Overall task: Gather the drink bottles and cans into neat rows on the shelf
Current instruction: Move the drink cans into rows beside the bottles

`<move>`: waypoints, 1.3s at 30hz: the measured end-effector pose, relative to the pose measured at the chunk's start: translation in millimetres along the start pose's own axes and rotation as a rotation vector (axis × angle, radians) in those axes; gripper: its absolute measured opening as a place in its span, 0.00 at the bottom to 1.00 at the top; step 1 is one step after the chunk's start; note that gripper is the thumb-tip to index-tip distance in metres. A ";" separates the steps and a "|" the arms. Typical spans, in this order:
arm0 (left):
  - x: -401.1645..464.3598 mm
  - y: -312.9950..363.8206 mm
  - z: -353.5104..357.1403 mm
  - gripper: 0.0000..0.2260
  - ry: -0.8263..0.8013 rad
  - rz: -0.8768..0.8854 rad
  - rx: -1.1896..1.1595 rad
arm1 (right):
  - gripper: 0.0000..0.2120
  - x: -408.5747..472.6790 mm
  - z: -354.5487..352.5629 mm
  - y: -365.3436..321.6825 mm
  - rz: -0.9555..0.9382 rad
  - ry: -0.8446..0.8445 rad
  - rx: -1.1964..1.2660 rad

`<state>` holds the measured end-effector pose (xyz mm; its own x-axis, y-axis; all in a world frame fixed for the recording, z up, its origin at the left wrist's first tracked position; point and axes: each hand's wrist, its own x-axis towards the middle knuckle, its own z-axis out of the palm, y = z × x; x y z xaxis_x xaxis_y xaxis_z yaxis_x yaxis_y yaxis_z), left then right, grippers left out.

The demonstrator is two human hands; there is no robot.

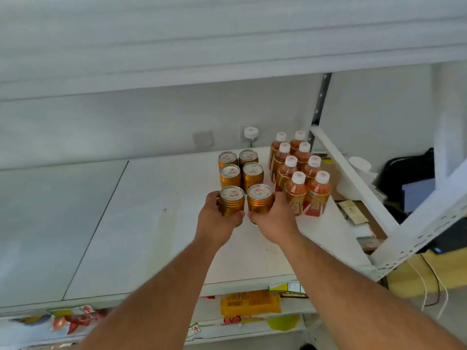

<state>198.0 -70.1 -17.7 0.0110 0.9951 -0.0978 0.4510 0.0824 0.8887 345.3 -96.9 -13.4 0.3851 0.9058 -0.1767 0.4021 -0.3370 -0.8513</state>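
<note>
Gold cans stand in two columns on the white shelf (151,223). My left hand (214,221) is wrapped around the front left can (231,200). My right hand (275,221) grips the front right can (260,199). Both cans stand upright, side by side, just in front of several more gold cans (241,170). To the right, several amber bottles with white caps (300,173) stand in two columns, the nearest one touching my right hand's fingers.
A white shelf post and slanted brace (353,178) bound the shelf on the right. An upper shelf (177,59) overhangs. Snack packets (250,301) lie on the shelf below. Boxes and a dark bag (409,173) sit beyond the brace. A wall plug (250,133) sits behind the cans.
</note>
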 end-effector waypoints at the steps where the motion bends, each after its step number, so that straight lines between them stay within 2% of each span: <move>1: 5.0 -1.7 2.1 0.32 -0.001 0.001 -0.006 | 0.34 5.2 2.1 0.1 0.004 0.000 0.001; 22: 49.2 -21.3 15.3 0.34 -0.038 0.027 -0.057 | 0.36 39.3 25.8 10.4 -0.036 0.078 0.018; 39: 51.7 -16.0 13.4 0.36 -0.077 -0.016 -0.031 | 0.38 49.2 30.5 8.0 0.007 0.047 0.026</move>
<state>203.4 -20.7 -43.0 0.0738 0.9867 -0.1450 0.4241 0.1005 0.9000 342.0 -47.3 -44.0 0.4267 0.8902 -0.1598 0.3780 -0.3360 -0.8627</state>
